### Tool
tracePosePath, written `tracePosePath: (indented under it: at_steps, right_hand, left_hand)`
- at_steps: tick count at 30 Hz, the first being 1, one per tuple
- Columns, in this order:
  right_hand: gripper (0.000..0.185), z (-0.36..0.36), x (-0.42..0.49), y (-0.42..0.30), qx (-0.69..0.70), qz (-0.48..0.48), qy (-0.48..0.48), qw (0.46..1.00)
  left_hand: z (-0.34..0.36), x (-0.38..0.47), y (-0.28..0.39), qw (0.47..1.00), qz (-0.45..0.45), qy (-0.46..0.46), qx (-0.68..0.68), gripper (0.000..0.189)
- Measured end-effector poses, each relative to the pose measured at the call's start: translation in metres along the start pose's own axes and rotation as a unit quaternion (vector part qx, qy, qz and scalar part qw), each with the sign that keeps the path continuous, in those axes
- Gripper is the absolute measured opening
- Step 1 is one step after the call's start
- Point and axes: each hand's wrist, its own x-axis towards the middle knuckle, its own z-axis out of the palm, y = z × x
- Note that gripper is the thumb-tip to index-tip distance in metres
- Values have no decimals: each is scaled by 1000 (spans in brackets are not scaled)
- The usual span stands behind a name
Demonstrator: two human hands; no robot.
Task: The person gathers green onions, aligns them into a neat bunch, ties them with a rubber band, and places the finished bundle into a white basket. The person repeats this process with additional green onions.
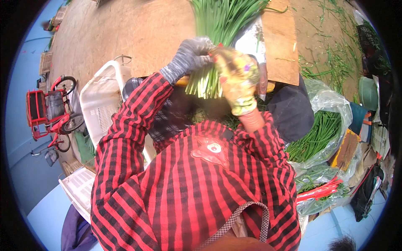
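A thick bunch of garlic chives (216, 23) lies over the near edge of a wooden board (157, 34), its pale cut ends pointing toward me. My left hand (194, 51), in a grey knit glove, is pinched at the front of the bunch. My right hand (238, 72), in a yellow patterned glove and slightly blurred, meets it there. Bits of a red tie (220, 45) show at their fingers; the rest is hidden. Right of the bunch lies a knife with a wooden handle (262, 78), beside a silvery flat surface (251, 39), partly covered.
A white plastic crate (102, 103) stands at my left, with a red tricycle (51, 109) beyond. At my right are a clear plastic bag (329, 94) of loose chives (317, 135) and a bundle of red ties (320, 189). Green scraps (336, 62) litter the floor.
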Motion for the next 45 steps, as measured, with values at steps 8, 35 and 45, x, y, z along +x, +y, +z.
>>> tracePosePath:
  at_steps: [8, 35, 45]
  right_hand:
    - [23, -14, 25, 52, -22, 173, -240, 955]
    - [12, 12, -26, 21, -216, 105, -15, 971]
    - [33, -19, 14, 29, -53, 210, -58, 975]
  left_hand:
    - [2, 0, 4, 997, 11, 12, 70, 21]
    - [-16, 33, 32, 967, -203, -144, -56, 26]
    - [-14, 11, 23, 988, -26, -146, -52, 52]
